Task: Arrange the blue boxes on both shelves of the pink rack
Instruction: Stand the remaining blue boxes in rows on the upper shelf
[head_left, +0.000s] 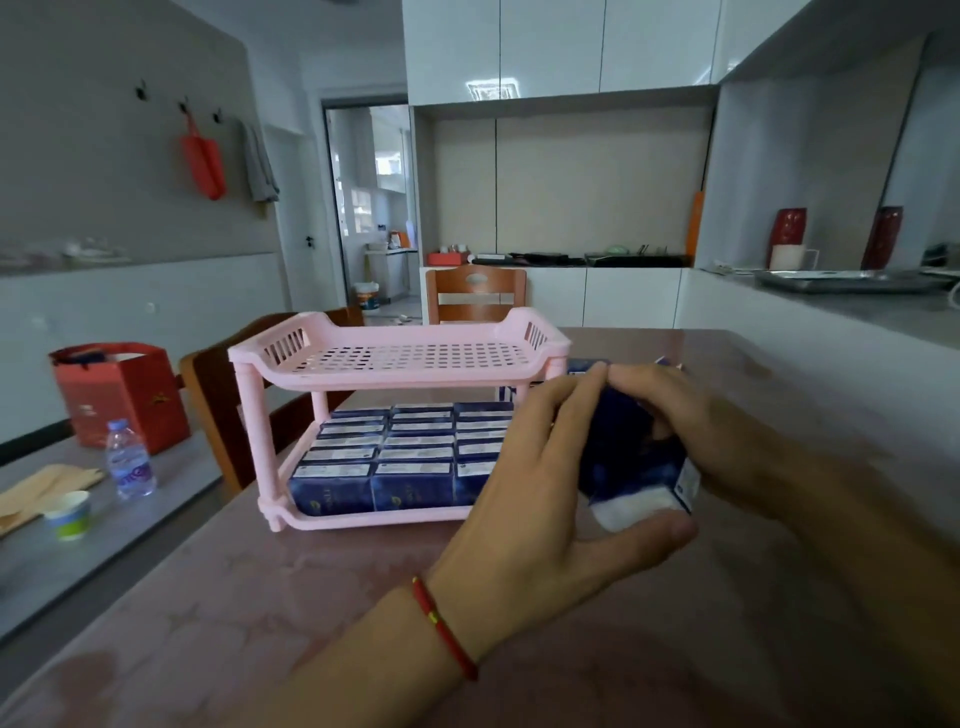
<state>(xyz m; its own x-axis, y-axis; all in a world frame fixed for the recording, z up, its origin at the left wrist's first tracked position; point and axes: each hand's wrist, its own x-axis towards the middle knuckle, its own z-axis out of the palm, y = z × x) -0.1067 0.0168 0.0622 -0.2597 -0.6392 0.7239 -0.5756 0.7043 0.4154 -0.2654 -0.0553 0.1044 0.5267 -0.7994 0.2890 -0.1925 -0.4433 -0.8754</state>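
Table (208, 623): pink rack (395, 358) lower shelf full, blue boxes (395, 457).

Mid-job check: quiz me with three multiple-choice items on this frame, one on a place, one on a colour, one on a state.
1. Where do the stacked blue boxes sit?
A. top shelf
B. bottom shelf
C. on the chair

2. What colour is the cord bracelet on the left wrist?
A. red
B. green
C. white

3. What is the state of the top shelf?
A. full
B. half full
C. bare

Answers:
1 B, the rows of dark blue cardboard boxes fill the lower tier of the pink plastic two-shelf rack.
2 A, the red cord bracelet shows below the left hand.
3 C, the perforated top shelf holds nothing; both hands, the right hand included, hold a blue box beside the rack.
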